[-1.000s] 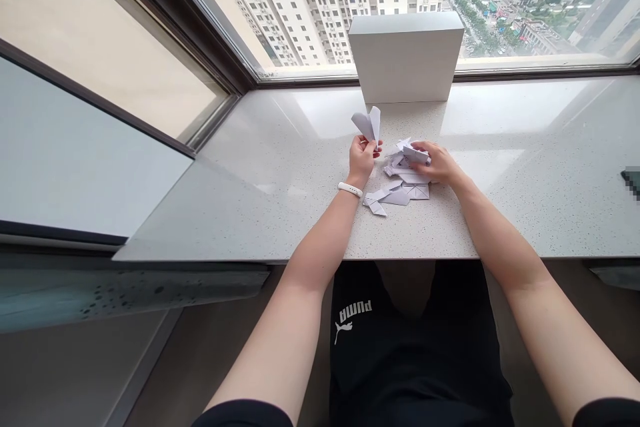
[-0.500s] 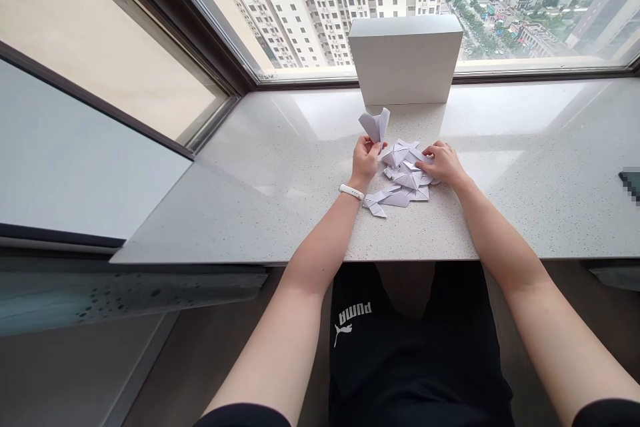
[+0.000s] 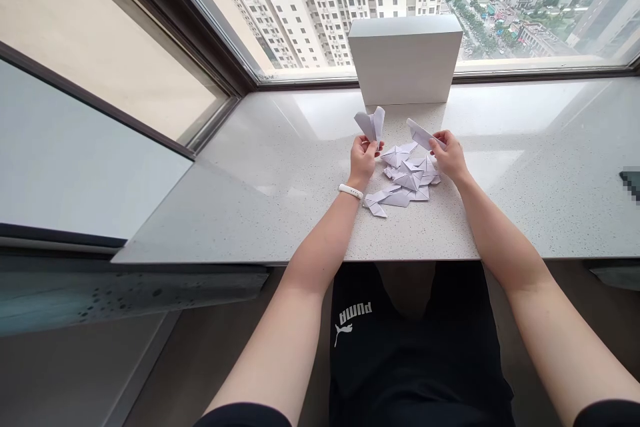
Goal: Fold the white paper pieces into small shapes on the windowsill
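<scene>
My left hand (image 3: 365, 159) is closed on a white paper airplane (image 3: 371, 124), whose wings fan out above my fingers. In my right hand (image 3: 449, 155), thumb and fingers pinch a second folded white paper (image 3: 421, 134); it looks like a paper airplane seen from the side, pointing up and left. Between and below both hands lies a loose pile of folded white papers (image 3: 410, 177), several overlapping one another. One folded piece (image 3: 376, 201) rests at the pile's lower left, close to my left wrist.
A plain white box (image 3: 406, 67) stands at the back of the speckled white sill (image 3: 250, 187), against the window. At the far right edge a dark object (image 3: 631, 183) lies partly blurred out. The sill's front edge runs just above my lap.
My right hand has lifted a folded paper off the pile, moving up and slightly right. My left hand has shifted slightly left with its paper airplane.
</scene>
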`<state>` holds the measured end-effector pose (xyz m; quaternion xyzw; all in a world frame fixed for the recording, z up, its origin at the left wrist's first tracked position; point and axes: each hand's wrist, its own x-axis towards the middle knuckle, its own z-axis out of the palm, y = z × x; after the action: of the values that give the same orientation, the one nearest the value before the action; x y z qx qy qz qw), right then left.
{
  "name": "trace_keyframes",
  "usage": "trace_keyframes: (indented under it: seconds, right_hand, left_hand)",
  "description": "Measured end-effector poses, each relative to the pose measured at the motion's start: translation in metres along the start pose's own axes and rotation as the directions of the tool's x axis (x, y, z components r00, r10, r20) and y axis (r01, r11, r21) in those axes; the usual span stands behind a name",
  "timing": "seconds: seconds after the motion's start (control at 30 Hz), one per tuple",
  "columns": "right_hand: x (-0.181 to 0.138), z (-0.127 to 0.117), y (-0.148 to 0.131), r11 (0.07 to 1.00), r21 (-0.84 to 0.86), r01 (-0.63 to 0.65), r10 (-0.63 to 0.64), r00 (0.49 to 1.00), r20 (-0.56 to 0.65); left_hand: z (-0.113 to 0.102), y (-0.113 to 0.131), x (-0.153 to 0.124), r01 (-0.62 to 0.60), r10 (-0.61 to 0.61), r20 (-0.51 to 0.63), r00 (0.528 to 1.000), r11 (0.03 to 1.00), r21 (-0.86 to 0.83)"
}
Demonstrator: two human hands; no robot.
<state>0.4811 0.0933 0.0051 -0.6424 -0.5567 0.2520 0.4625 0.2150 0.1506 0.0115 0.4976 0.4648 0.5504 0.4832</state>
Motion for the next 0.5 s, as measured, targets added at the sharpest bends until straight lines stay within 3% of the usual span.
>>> trace_keyframes:
  seconds: [0.1, 0.2, 0.33, 0.5]
  right_hand:
    - [-0.004, 0.002, -0.001, 0.994, -0.109, 0.022, -0.016, 0.999, 0.051]
    - [-0.011, 0.004, -0.009, 0.947, -0.272, 0.171, -0.155, 0.985, 0.077]
    - [-0.019, 0.005, -0.022, 0.885, -0.32, 0.339, -0.292, 0.938, 0.186]
    - [-0.025, 0.008, -0.027, 0.843, -0.365, 0.395, -0.241, 0.884, 0.4]
  left_hand:
    - [0.0, 0.0, 0.001, 0.003, -0.003, -0.024, 1.0, 1.0, 0.006]
    - [0.0, -0.001, 0.002, 0.005, -0.004, -0.039, 0.999, 1.0, 0.011]
    - [0.001, -0.004, 0.003, 0.005, -0.005, -0.033, 0.999, 1.0, 0.013]
    - [0.003, -0.009, 0.003, -0.008, 0.007, 0.006, 1.0, 0.999, 0.048]
